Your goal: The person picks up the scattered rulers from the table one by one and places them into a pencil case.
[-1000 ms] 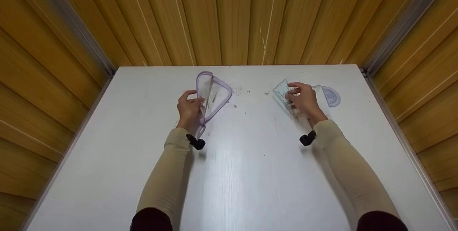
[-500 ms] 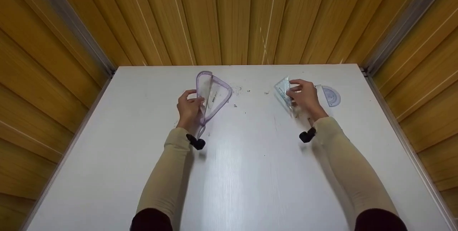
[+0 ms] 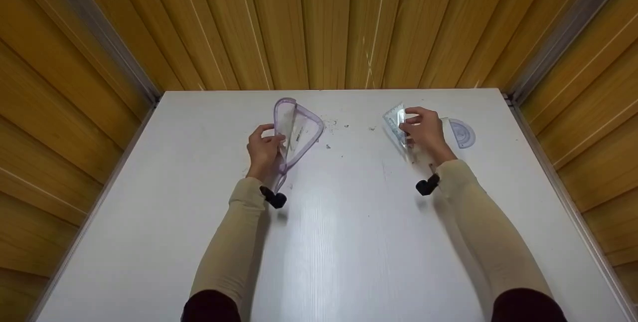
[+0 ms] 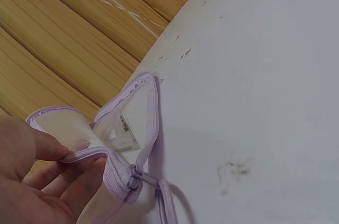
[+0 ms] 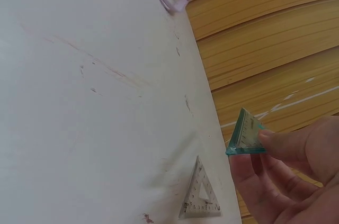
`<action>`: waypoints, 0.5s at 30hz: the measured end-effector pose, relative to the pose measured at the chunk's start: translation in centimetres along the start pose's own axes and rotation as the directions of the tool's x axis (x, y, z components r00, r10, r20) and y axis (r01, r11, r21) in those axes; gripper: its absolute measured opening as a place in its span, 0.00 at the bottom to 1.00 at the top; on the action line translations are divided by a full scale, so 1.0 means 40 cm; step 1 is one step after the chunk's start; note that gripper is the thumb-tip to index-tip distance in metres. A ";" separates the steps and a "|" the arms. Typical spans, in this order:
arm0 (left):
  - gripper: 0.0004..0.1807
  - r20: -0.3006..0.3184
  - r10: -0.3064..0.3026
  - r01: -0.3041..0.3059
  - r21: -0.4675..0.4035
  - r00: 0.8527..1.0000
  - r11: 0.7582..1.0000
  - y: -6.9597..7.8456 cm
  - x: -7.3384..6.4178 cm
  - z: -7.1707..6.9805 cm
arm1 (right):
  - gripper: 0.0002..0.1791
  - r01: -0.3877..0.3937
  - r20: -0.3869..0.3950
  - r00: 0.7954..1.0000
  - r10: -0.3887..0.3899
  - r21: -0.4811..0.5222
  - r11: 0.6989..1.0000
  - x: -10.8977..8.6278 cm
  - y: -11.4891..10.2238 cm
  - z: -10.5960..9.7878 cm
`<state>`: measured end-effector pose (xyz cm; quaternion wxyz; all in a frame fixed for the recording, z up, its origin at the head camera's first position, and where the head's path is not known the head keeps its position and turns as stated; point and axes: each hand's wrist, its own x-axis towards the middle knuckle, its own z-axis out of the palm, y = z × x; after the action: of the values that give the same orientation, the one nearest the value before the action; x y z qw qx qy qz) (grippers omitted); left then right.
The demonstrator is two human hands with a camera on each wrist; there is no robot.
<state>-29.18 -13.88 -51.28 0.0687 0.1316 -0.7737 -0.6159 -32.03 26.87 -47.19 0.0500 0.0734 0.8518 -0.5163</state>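
Note:
My left hand (image 3: 262, 151) pinches one edge of a clear zip pouch (image 3: 305, 135) with purple trim, thumb on one side and fingers on the other. The pouch mouth gapes in the left wrist view, and a clear triangular set square (image 4: 121, 134) shows inside it. A second set square (image 3: 395, 121), clear with teal edges, is held between the thumb and fingers of my right hand (image 3: 424, 130), tilted above the table. Another clear set square (image 5: 201, 195) lies flat on the table in the right wrist view, below that hand.
A purple protractor (image 3: 463, 133) lies right of my right hand, beside a pale flat piece partly hidden by the hand. Small dark marks dot the white table (image 3: 344, 202). Wood-patterned walls (image 3: 319, 28) rise at its back and sides.
My right hand has moved slightly away from me, and the teal-edged set square in it has turned and tilted. The left hand and pouch have hardly moved.

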 end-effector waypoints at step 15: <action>0.22 0.005 -0.016 0.016 -0.006 1.000 1.000 -0.002 0.002 0.004 | 0.28 0.018 -0.031 0.999 -0.017 0.033 0.999 0.018 -0.014 0.014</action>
<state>-29.30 -13.78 -51.41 0.0619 0.1361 -0.7708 -0.6192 -32.82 26.17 -47.06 0.0309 0.0747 0.8443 -0.5298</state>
